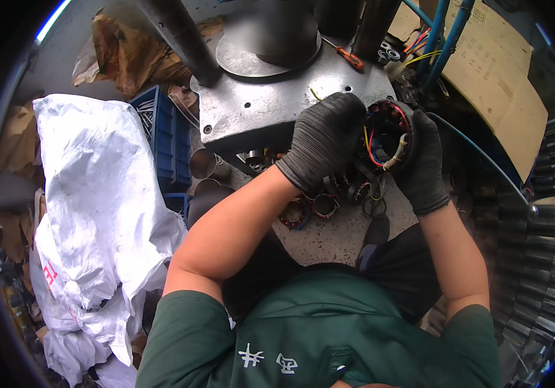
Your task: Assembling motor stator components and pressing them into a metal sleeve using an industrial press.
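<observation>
A ring-shaped motor stator (401, 119) with dark windings and red, yellow and blue wires is held up in front of the metal press table. My right hand (425, 165), in a dark grey knitted glove, grips its right side, with the fingers wrapped around the outer rim. My left hand (326, 142), gloved alike, is closed against the stator's left side where the wires come out. A yellow-green wire end (317, 94) sticks out past the left fist. The left fingertips are partly hidden behind the hand.
Several more stators (326, 205) lie on the floor below. An orange-handled screwdriver (351, 58) rests on the press table (271, 103). White sacks (96, 187) and a blue crate (170, 139) stand left. Stacked metal cylinders (549, 226) line the right, beneath cardboard (497, 84).
</observation>
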`<state>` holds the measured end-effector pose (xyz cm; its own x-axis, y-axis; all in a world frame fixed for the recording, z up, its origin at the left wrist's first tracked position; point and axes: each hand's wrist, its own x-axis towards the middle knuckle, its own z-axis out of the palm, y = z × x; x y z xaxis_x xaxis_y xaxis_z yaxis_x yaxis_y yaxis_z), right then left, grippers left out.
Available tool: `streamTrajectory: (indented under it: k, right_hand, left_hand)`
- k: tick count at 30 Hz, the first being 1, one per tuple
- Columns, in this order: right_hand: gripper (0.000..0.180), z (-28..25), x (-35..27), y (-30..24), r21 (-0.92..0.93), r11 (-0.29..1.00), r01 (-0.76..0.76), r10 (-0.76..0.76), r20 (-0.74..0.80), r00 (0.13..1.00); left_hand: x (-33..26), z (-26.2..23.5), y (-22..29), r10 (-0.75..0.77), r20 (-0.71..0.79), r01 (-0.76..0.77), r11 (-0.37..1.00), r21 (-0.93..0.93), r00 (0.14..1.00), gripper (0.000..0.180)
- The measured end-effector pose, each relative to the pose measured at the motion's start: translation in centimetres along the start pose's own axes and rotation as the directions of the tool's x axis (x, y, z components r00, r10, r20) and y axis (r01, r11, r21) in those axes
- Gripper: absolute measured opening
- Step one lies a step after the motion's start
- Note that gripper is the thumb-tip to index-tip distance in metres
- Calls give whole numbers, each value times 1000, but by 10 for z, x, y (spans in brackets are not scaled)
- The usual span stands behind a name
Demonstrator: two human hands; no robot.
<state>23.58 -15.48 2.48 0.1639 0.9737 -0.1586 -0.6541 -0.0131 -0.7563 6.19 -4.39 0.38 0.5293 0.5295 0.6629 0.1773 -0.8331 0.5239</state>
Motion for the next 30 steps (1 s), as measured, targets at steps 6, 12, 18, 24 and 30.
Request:
streamTrajectory:
  k: [6, 12, 18, 24, 30]
  right_hand:
    - [55, -37, 9, -28, -946, 263, 188, -595, -5, 804]
    - [45, -43, 11, -63, -193, 810, 554, -574, -68, 816]
    - [36, -28, -12, -55, -393, 676, 623, -609, 179, 773]
    - [33, -3, -22, -44, -223, 827, 516, -477, 208, 854]
    - [81, 4, -15, -25, -353, 857, 375, -322, 201, 925]
  left_hand:
    - [12, -31, 12, -388, 317, 441, 890, -116, 866, 20]
    - [-6, -20, 21, -74, 822, 312, 941, -129, 564, 26]
    - [-5, -20, 30, 44, 713, -194, 973, 129, 699, 28]
    - [-2, -21, 38, 286, 189, -260, 953, -153, 939, 40]
    - [-10, -7, 45, 82, 149, -39, 961, -275, 985, 52]
